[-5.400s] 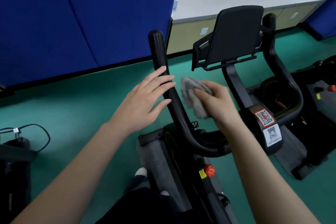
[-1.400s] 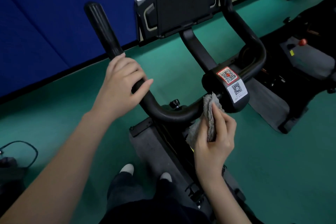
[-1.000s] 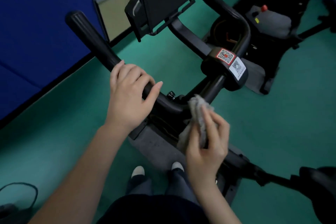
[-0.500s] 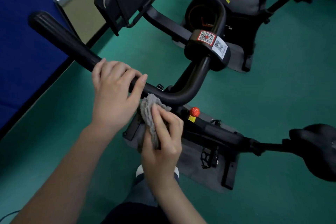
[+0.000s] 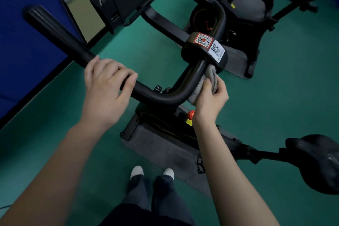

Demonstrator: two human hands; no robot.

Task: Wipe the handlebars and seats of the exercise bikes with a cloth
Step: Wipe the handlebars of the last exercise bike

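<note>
The black handlebar (image 5: 157,95) at frame centre is gripped by the left hand (image 5: 105,88); a grey cloth (image 5: 211,80) is pinched against it by the right hand (image 5: 211,100).

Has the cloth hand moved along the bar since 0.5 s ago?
Yes. The right hand with the grey cloth slid from beside the left hand up the black handlebar to just below the QR-stickered clamp.

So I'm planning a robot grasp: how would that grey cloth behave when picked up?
Probably floppy: the grey cloth bunches in folds inside the right hand and bends around the handlebar. Likely light, held by fingertips alone. Its fuzzy surface suggests little slipping.
</note>
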